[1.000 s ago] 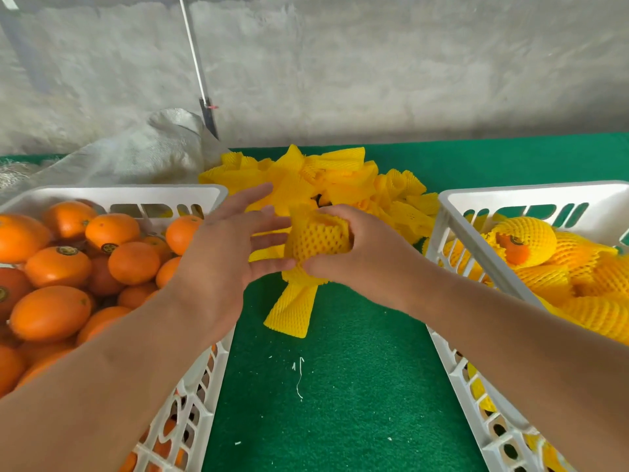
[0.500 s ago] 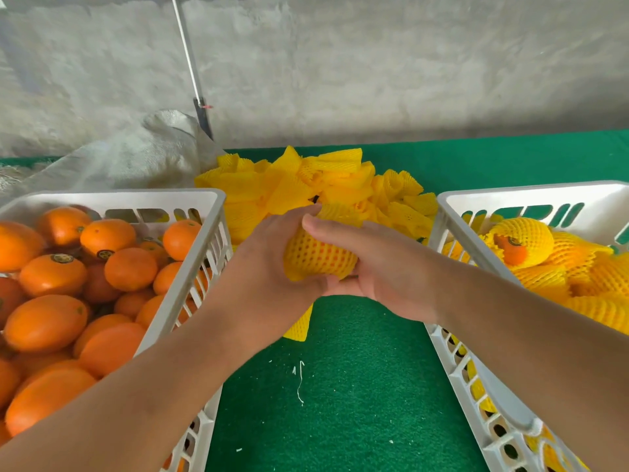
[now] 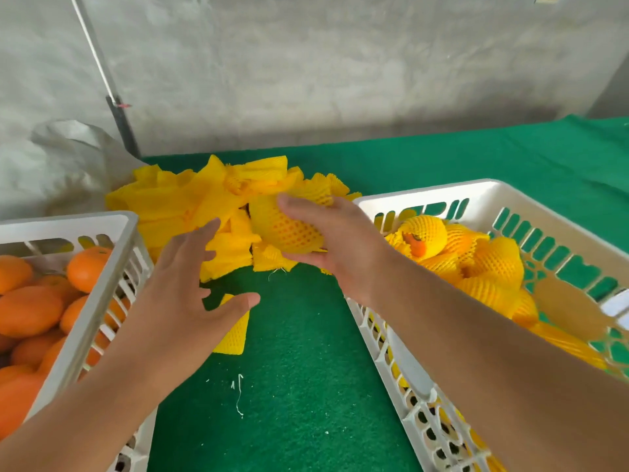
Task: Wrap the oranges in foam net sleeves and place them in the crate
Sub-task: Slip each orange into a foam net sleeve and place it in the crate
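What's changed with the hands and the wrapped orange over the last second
The left hand let go of the wrapped orange and drew back, fingers spread. The right hand alone holds it now, nearer the right crate. Both crates and the sleeve pile stayed put.

The left hand [image 3: 190, 287] has let go of the wrapped orange [image 3: 286, 226] and dropped back toward seven o'clock, fingers spread and empty. The right hand [image 3: 337, 240] now holds the orange alone and has carried it toward two o'clock, nearer the right crate [image 3: 425, 192].
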